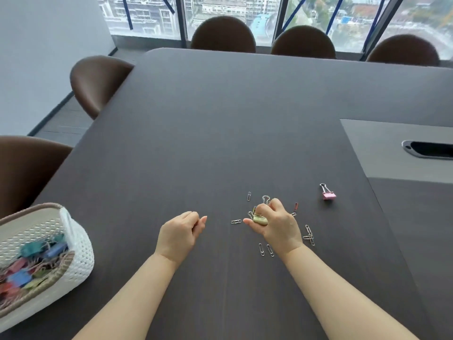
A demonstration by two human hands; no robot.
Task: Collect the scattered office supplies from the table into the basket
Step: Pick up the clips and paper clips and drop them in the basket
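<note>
The right hand (274, 222) grips a yellow-green binder clip (260, 219) between the thumb and curled fingers, low over the table (220, 119). One wire handle stands up past the knuckles. The grip is on the clip body, which gives a firm hold for carrying.

The left hand (180, 231) hovers beside it with the fingers curled toward the palm. Whether it encloses any small item cannot be determined from this angle.

Silver paper clips (261, 249) lie scattered around the right hand, with a red paper clip (295, 206) just beyond the knuckles. A pink binder clip (328, 193) stands apart, farther right.

The basket (81, 253) sits at the near left edge of the table, well apart from the pile. It already contains coloured binder clips.

Judgement: the task is well advanced but not complete. The held clip must cross leftward to the basket. The flat paper clips will probably need pinching or sliding to lift.
</note>
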